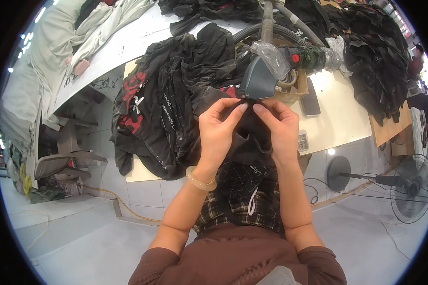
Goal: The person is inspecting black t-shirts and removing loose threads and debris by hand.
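Note:
My left hand (218,127) and my right hand (282,132) are close together at the table's front edge. Each pinches the edge of a black garment (248,133) between thumb and fingertips. White and grey print marks the part of the garment that hangs down over my lap. Right at my fingertips is the grey head of a machine (260,80), its lower end just above the pinched cloth; whether they touch I cannot tell. To the left of my left hand lies a heap of black printed garments (176,76), some with red lettering.
A ribbed hose (290,34) and a red button (296,58) belong to the machine. Right of it, a dark phone (310,100) lies on the pale tabletop (345,114). More black garments (378,61) hang off the right side. A fan (411,189) stands on the floor.

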A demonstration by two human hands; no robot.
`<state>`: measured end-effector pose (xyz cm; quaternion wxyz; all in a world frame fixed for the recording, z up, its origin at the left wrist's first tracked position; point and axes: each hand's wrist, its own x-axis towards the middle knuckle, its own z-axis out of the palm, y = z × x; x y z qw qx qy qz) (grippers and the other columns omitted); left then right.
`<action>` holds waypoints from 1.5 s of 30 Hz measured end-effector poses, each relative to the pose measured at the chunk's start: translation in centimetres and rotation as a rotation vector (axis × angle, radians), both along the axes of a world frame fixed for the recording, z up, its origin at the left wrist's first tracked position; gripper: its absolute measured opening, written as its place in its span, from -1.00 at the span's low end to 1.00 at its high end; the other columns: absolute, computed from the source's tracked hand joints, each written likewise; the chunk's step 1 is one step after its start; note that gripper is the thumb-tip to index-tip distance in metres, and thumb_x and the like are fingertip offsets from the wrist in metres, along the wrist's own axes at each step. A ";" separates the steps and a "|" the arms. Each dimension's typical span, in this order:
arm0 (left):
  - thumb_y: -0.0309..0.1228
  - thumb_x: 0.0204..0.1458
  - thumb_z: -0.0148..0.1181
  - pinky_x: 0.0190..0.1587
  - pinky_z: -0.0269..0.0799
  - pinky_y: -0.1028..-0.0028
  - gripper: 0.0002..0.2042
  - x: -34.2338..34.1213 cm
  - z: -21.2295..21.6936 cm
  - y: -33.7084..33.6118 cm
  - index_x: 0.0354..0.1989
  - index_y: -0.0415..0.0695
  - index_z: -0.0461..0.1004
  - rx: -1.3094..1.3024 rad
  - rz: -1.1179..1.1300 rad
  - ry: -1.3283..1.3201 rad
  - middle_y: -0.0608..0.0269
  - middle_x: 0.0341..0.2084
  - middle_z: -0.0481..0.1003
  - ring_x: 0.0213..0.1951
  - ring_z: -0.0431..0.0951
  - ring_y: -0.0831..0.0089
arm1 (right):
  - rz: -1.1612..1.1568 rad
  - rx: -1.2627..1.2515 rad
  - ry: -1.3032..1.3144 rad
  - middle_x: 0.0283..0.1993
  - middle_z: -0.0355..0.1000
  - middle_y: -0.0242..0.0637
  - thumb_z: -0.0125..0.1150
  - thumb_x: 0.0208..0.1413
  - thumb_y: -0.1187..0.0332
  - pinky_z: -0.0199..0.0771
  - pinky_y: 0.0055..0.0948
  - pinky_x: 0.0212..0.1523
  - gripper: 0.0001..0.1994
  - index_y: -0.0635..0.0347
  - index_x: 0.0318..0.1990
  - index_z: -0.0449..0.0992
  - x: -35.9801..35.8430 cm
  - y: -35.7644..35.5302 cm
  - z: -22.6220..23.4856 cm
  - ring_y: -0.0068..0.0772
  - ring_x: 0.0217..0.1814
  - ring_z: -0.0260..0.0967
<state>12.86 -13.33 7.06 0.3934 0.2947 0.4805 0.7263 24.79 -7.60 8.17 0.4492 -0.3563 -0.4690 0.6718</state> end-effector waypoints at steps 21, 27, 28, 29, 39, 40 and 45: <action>-0.56 0.04 0.26 -0.25 0.41 0.69 -0.83 -2.2 0.6 -0.1 -0.20 -0.36 0.54 -0.151 -0.249 0.237 0.33 -0.34 0.56 -0.34 0.49 0.70 | 0.006 -0.141 0.061 -0.38 0.50 -0.39 0.27 0.07 0.48 0.39 -0.70 -0.30 -0.89 0.37 -0.31 0.56 1.0 0.2 0.7 -0.69 -0.38 0.39; -0.46 0.12 0.20 -0.21 0.40 0.65 -0.79 -4.3 0.5 -0.5 -0.15 -0.36 0.54 -0.230 -0.390 0.040 0.33 -0.31 0.56 -0.31 0.48 0.70 | 0.083 -0.276 0.136 -0.37 0.52 -0.38 0.27 0.08 0.45 0.42 -0.65 -0.27 -0.90 0.30 -0.31 0.57 1.2 0.5 0.0 -0.65 -0.37 0.41; -0.44 0.14 0.18 -0.20 0.37 0.66 -0.79 -4.4 0.2 -0.6 -0.16 -0.35 0.55 -0.199 -0.390 -0.071 0.34 -0.32 0.56 -0.31 0.46 0.70 | 0.085 -0.277 0.137 -0.37 0.52 -0.38 0.27 0.08 0.45 0.42 -0.65 -0.27 -0.90 0.30 -0.31 0.57 1.1 0.5 0.0 -0.65 -0.37 0.41; -0.44 0.16 0.16 -0.16 0.37 0.66 -0.79 -4.5 -0.1 -0.5 -0.16 -0.34 0.55 -0.197 -0.398 -0.119 0.33 -0.30 0.57 -0.28 0.48 0.69 | 0.099 -0.304 0.149 -0.36 0.52 -0.39 0.27 0.08 0.44 0.42 -0.64 -0.26 -0.90 0.29 -0.31 0.57 1.1 0.5 0.0 -0.65 -0.37 0.42; -0.49 0.14 0.18 -0.14 0.36 0.65 -0.85 -3.9 0.3 -0.5 -0.23 -0.34 0.54 -0.099 -0.320 -0.079 0.38 -0.33 0.54 -0.27 0.47 0.68 | -0.039 0.358 -0.225 -0.38 0.39 -0.46 0.29 0.02 0.56 0.29 -0.66 -0.35 -0.91 0.34 -0.30 0.53 1.0 0.4 -0.1 -0.67 -0.38 0.31; -0.52 0.09 0.21 -0.12 0.37 0.63 -0.88 -3.9 0.8 -0.8 -0.25 -0.33 0.53 -0.087 -0.301 0.045 0.37 -0.32 0.52 -0.26 0.47 0.66 | -0.041 0.358 -0.226 -0.38 0.39 -0.46 0.29 0.02 0.56 0.29 -0.66 -0.35 -0.91 0.34 -0.30 0.53 1.1 0.3 -0.1 -0.67 -0.38 0.31; -0.59 -0.10 0.33 -0.04 0.37 0.56 -0.80 -4.4 1.5 -2.3 -0.28 -0.28 0.50 0.009 -0.180 0.506 0.29 -0.23 0.47 -0.12 0.46 0.53 | -0.128 0.649 -0.439 -0.44 0.27 -0.38 0.32 -0.08 0.61 0.19 -0.55 -0.46 -0.84 0.31 -0.29 0.53 1.3 -0.3 0.4 -0.59 -0.49 0.18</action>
